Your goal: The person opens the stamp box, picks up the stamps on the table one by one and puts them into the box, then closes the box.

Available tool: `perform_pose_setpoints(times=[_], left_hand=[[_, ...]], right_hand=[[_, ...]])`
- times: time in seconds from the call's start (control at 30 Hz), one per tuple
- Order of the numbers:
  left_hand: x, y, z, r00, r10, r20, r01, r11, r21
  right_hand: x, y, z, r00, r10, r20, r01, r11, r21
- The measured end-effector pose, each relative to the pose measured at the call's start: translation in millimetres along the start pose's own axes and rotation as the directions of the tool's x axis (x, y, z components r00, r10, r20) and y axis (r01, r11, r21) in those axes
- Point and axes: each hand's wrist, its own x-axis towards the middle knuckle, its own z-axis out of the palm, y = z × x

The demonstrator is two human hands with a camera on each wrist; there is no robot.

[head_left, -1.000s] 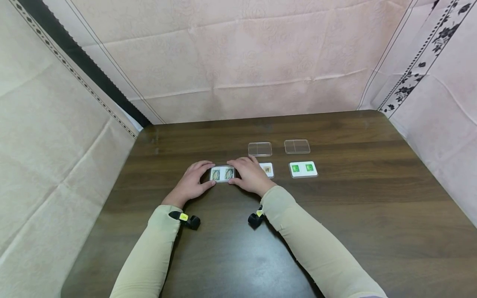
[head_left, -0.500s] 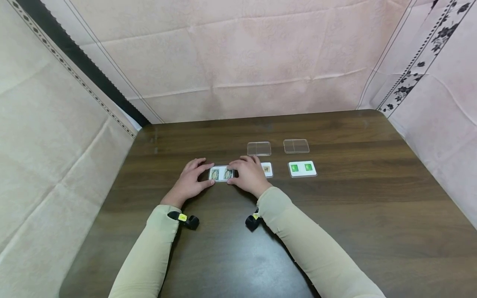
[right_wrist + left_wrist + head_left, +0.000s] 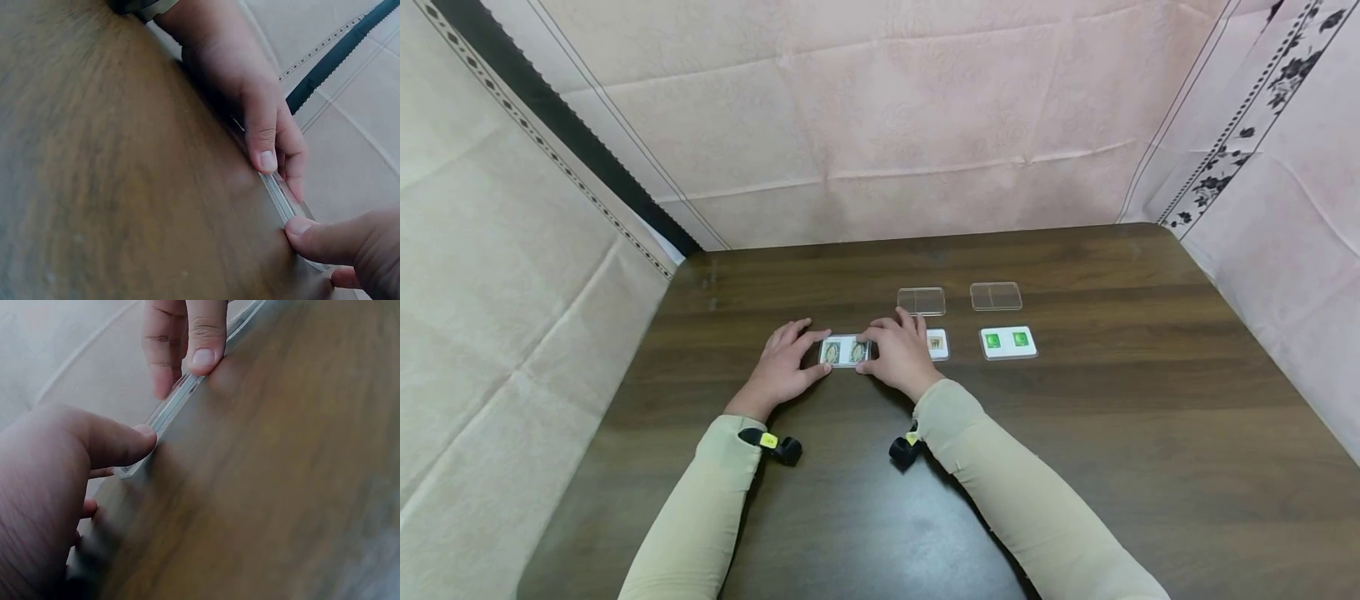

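Observation:
A flat clear plastic case [image 3: 846, 351] holding a white card with two oval pictures lies left of the table's middle. My left hand [image 3: 777, 369] holds its left end, thumb on the near edge and fingers at the far edge. Likewise, my right hand [image 3: 901, 353] pinches the right end, with some other fingers raised. In the left wrist view the thin case [image 3: 169, 411] shows edge-on, a thumb of each hand against its near side. The right wrist view shows this same case edge [image 3: 275, 194] between both thumbs. Far fingertips are partly hidden.
Just right of my right hand lies a partly covered white-card case [image 3: 937, 344] with a brownish picture. Farther right is a case [image 3: 1008, 342] with two green pictures. Behind them sit two clear empty-looking covers [image 3: 921, 301], [image 3: 996, 296] on the brown table [image 3: 1075, 467].
My right wrist has shifted slightly left, and a finger of that hand now stands up higher. The left hand and the case stay almost where they were.

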Motion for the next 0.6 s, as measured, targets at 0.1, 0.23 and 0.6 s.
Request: perform_pose_setpoints(times=[0.1, 0.23, 0.6], left_hand=[[-0.2, -0.3, 1.0, 1.0, 0.011, -0.013, -0.011, 1.0, 0.004], [1.2, -1.3, 2.4, 1.0, 0.021, -0.023, -0.02, 1.0, 0.019], [1.2, -4.2, 4.1, 0.999, 0.014, -0.036, -0.013, 1.0, 0.018]], right_hand=[[0.7, 1.2, 0.2, 1.0, -0.01, 0.003, 0.01, 1.0, 0.012], [1.4, 2.8, -0.4, 0.999, -0.038, 0.009, 0.038, 0.999, 0.019], [2.5, 5.1, -4.8, 0.997, -0.068, 0.028, 0.066, 0.996, 0.062]])
